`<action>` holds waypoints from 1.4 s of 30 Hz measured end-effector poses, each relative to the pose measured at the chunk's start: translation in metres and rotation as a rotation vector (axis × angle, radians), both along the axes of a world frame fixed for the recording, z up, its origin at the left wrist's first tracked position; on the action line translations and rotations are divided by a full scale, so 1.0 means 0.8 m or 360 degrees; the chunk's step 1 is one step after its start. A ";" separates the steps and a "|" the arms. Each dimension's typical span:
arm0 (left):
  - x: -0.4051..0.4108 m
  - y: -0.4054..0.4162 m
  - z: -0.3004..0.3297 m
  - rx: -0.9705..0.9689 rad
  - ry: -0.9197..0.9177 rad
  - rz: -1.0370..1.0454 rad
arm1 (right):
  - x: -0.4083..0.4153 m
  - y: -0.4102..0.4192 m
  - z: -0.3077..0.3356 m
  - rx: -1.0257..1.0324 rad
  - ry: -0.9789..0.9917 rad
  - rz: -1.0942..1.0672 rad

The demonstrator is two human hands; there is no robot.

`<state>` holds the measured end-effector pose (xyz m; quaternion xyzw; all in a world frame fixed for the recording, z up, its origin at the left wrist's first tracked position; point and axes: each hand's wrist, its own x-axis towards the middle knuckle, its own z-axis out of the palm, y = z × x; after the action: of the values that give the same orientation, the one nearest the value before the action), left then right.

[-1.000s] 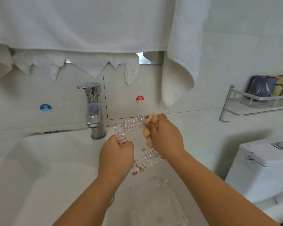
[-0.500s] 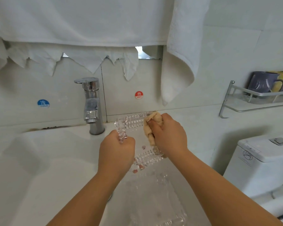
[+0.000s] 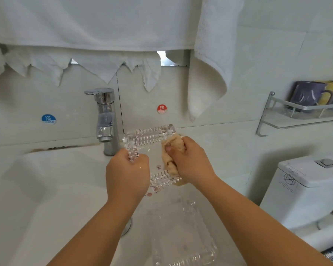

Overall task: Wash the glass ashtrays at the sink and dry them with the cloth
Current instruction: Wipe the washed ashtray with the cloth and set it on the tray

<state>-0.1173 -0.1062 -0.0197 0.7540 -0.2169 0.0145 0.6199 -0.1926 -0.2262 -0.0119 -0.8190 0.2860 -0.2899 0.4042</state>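
Bright, even, soft-shadowed light; wide-angle bending at edges; slightly soft focus throughout.

A home bathroom is shown: a white sink (image 3: 46, 198) with a chrome tap (image 3: 106, 120) is set against tiled wall, towels (image 3: 210, 54) are hung above, a toilet cistern (image 3: 311, 181) stands just beside, and mugs (image 3: 311, 95) are kept on a metal shelf (image 3: 296, 116).

Left hand (image 3: 127, 176) grips glass ashtray (image 3: 149, 140); right hand (image 3: 190, 160) presses cloth (image 3: 171, 150) inside.
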 end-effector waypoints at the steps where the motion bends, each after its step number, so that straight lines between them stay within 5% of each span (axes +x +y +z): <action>1: -0.001 -0.001 0.000 0.0003 -0.0007 -0.0009 | -0.001 0.003 0.001 -0.0219 0.0165 -0.0132; 5: -0.001 -0.001 0.001 0.0000 -0.0070 -0.0016 | 0.005 0.006 -0.005 -0.0594 0.0397 -0.0378; 10: 0.005 0.003 0.001 0.0004 -0.0233 0.0089 | 0.011 0.002 -0.012 0.0339 0.0040 0.0201; 13: 0.003 0.004 -0.001 0.0015 -0.0361 0.0103 | 0.004 -0.004 -0.012 0.0498 0.0085 0.0285; 21: 0.009 0.006 -0.001 -0.0075 -0.0382 0.0106 | 0.008 0.013 -0.013 -0.0193 0.0178 -0.0130; 26: 0.004 0.011 0.005 -0.0051 -0.0616 0.0138 | 0.013 0.001 -0.014 0.0738 -0.0252 0.0425; 30: -0.003 0.010 0.005 -0.0073 -0.0704 0.0114 | 0.009 -0.006 -0.016 0.1236 -0.0396 0.0476; 37: -0.001 0.008 0.004 -0.0205 -0.0491 0.0142 | 0.007 0.012 -0.012 0.0254 -0.0186 -0.0110; 42: -0.012 0.007 0.005 -0.0145 -0.0526 0.0119 | 0.011 0.007 -0.010 0.1030 -0.0522 0.0235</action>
<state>-0.1270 -0.1007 -0.0160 0.7200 -0.2866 0.1711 0.6085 -0.1842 -0.2207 -0.0196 -0.6099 0.2344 -0.2819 0.7026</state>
